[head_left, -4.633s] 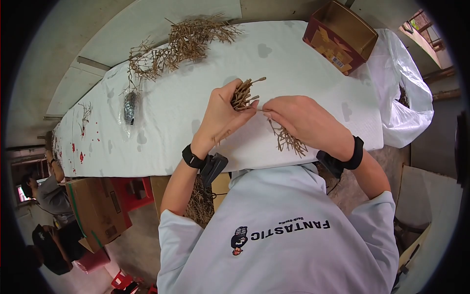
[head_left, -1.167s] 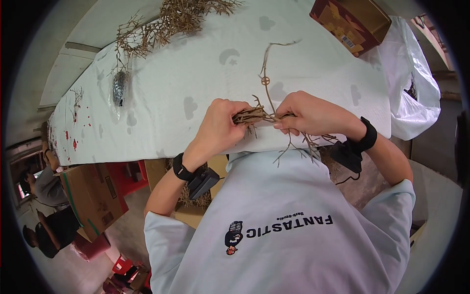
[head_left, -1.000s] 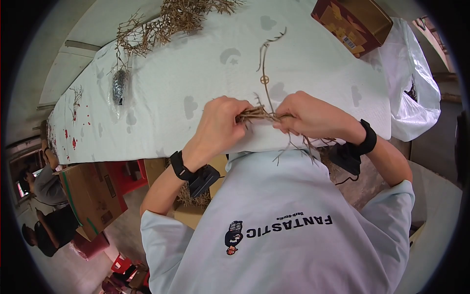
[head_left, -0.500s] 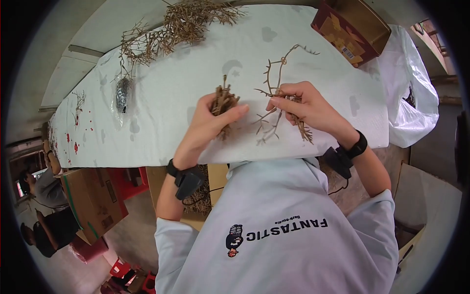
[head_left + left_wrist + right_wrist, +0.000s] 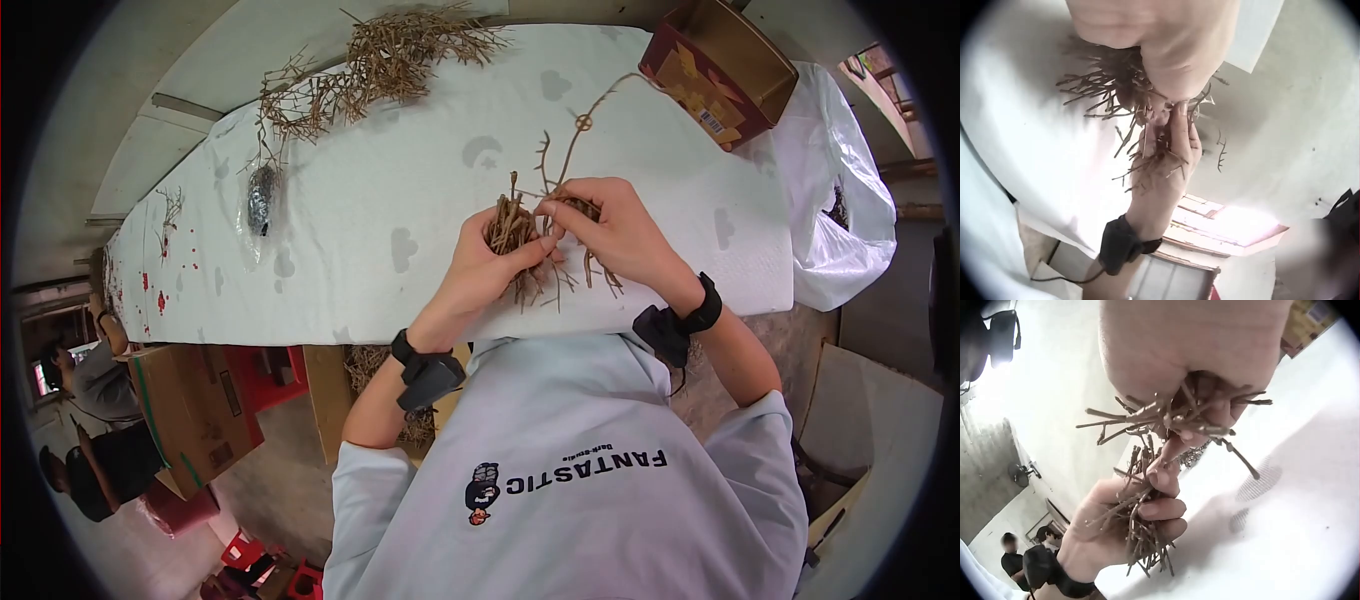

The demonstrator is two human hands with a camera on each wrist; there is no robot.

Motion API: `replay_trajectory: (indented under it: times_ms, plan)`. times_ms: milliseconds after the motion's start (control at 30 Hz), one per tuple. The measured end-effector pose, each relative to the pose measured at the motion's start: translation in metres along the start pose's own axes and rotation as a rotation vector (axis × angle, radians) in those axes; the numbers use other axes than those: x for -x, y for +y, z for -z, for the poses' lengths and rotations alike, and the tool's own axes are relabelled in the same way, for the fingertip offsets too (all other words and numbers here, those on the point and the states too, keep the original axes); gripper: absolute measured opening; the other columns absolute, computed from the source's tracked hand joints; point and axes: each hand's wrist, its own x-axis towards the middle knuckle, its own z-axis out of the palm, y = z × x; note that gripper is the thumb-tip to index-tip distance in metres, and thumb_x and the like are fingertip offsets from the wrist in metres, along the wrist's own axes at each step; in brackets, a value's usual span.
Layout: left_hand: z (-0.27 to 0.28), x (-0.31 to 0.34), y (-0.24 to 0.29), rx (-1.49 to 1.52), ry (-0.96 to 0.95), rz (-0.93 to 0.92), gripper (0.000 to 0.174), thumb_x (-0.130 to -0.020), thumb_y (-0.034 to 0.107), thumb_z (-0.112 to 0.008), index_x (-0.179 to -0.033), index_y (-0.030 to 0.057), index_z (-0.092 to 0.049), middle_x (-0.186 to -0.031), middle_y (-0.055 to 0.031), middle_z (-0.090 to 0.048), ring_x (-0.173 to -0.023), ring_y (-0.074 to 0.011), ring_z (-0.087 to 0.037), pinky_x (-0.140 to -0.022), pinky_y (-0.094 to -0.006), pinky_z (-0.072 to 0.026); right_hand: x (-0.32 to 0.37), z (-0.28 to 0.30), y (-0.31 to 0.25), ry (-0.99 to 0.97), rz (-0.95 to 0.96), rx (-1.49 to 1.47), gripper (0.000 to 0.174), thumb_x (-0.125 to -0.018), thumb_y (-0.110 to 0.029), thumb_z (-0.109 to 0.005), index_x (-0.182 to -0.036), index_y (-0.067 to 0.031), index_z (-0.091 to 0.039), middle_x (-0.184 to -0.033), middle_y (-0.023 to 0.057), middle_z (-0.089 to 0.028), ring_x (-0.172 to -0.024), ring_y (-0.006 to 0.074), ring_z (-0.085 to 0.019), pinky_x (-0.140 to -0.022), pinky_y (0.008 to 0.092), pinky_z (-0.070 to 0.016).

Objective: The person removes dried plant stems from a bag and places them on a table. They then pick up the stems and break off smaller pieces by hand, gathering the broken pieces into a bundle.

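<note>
My left hand grips a thick bundle of brown twigs, their ends jutting out on both sides of the fist. The right hand pinches a smaller bunch of twigs. From that bunch rises a long thin twig carrying a small round ring. Thumbs and fingertips of both hands come together between the two bunches, close over the white tablecloth. In the left wrist view, the left hand's palm and the twigs cover part of where the fingers meet.
A tangled heap of twigs lies at the table's back left. Beside it is a dark object in clear plastic. An open maroon box stands back right, near a crumpled plastic bag. Cardboard boxes stand below the table.
Half a second ago the hands were apart; the left has moved right so their fingertips meet. The ringed twig, upright between the hands a second ago, now leans right from the right hand.
</note>
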Motion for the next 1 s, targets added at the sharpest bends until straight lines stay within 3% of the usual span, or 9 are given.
replay_trajectory:
  times_ms: [67,167,300,400,467,567,700,833,1000]
  plan:
    - [0.001,0.002,-0.006,0.024,0.052,-0.056,0.012,-0.09,0.003,-0.069,-0.099,-0.0039,-0.07,-0.089,-0.0054,-0.072,-0.074,-0.0092,-0.065,-0.067,-0.026,-0.0522,-0.001,0.003,0.004,0.05,0.0,0.011,0.022,-0.097,-0.015,-0.062,-0.093,0.0043,-0.071,-0.066,0.0008,-0.063,-0.061,0.0046,-0.048,-0.054,0.0241,-0.0369]
    - [0.004,0.003,-0.011,-0.344,0.151,-0.183,0.008,-0.089,0.002,-0.07,-0.092,-0.0048,-0.07,-0.08,-0.0045,-0.072,-0.075,-0.0083,-0.066,-0.067,-0.0255,-0.0521,0.0,0.002,0.007,0.093,-0.012,0.029,0.022,-0.097,-0.015,-0.062,-0.092,0.0043,-0.071,-0.066,0.0012,-0.063,-0.062,0.0051,-0.048,-0.056,0.0246,-0.0374]
    - [-0.003,0.008,-0.018,-0.25,0.182,-0.25,0.009,-0.089,0.003,-0.069,-0.087,-0.0056,-0.069,-0.073,-0.0043,-0.071,-0.072,-0.0074,-0.064,-0.067,-0.0237,-0.0508,0.004,0.0,0.006,0.126,-0.033,0.065,0.022,-0.097,-0.016,-0.062,-0.093,0.0039,-0.071,-0.068,0.0016,-0.064,-0.062,0.0057,-0.049,-0.056,0.0249,-0.038]
    - [-0.001,0.017,-0.012,-0.326,0.111,-0.158,0.008,-0.09,0.002,-0.069,-0.086,-0.0057,-0.069,-0.073,-0.0044,-0.071,-0.07,-0.0078,-0.064,-0.068,-0.0228,-0.0507,-0.003,0.004,0.012,0.139,-0.012,0.09,0.022,-0.097,-0.016,-0.062,-0.095,0.0037,-0.071,-0.071,0.0018,-0.065,-0.062,0.0058,-0.05,-0.056,0.0248,-0.0388]
    - [-0.004,0.029,-0.016,-0.361,0.07,-0.119,0.008,-0.09,0.001,-0.068,-0.086,-0.0058,-0.068,-0.073,-0.0045,-0.071,-0.069,-0.008,-0.063,-0.069,-0.0223,-0.0507,-0.018,0.019,0.029,0.603,0.239,0.102,0.023,-0.099,-0.017,-0.061,-0.097,0.0034,-0.072,-0.074,0.0006,-0.064,-0.063,0.005,-0.051,-0.057,0.0239,-0.0403]
    - [-0.013,0.061,-0.034,-0.179,-0.061,-0.063,0.009,-0.091,0.003,-0.068,-0.092,-0.006,-0.068,-0.076,-0.0043,-0.069,-0.069,-0.0104,-0.062,-0.069,-0.0244,-0.0513,-0.028,0.077,0.01,0.526,0.079,-0.144,0.028,-0.102,-0.021,-0.058,-0.098,0.0022,-0.072,-0.077,-0.0005,-0.063,-0.066,0.0037,-0.051,-0.059,0.0218,-0.0411]
    - [-0.001,0.046,-0.007,0.031,0.059,-0.184,0.014,-0.092,0.006,-0.069,-0.1,-0.0052,-0.066,-0.082,-0.0048,-0.066,-0.073,-0.0128,-0.062,-0.07,-0.0274,-0.0515,-0.018,0.052,-0.014,0.253,-0.072,-0.509,0.032,-0.104,-0.025,-0.055,-0.098,0.0012,-0.072,-0.078,-0.0025,-0.06,-0.069,0.0026,-0.05,-0.06,0.019,-0.0394]
    - [0.016,0.033,0.0,0.193,0.059,-0.219,0.014,-0.092,0.007,-0.069,-0.1,-0.003,-0.064,-0.087,-0.0059,-0.065,-0.077,-0.0139,-0.062,-0.071,-0.0288,-0.0514,-0.022,0.034,-0.014,0.188,-0.013,-0.686,0.034,-0.104,-0.027,-0.055,-0.096,0.0011,-0.073,-0.082,-0.0034,-0.06,-0.07,0.0023,-0.05,-0.06,0.0181,-0.0382]
    - [0.015,0.023,0.003,0.202,0.13,-0.176,0.014,-0.09,0.008,-0.072,-0.087,0.0016,-0.059,-0.087,-0.0056,-0.065,-0.078,-0.012,-0.061,-0.073,-0.027,-0.0508,-0.02,0.023,-0.007,0.137,-0.037,-0.398,0.033,-0.103,-0.026,-0.056,-0.097,0.0018,-0.073,-0.078,-0.0035,-0.059,-0.069,0.0026,-0.05,-0.059,0.019,-0.0381]
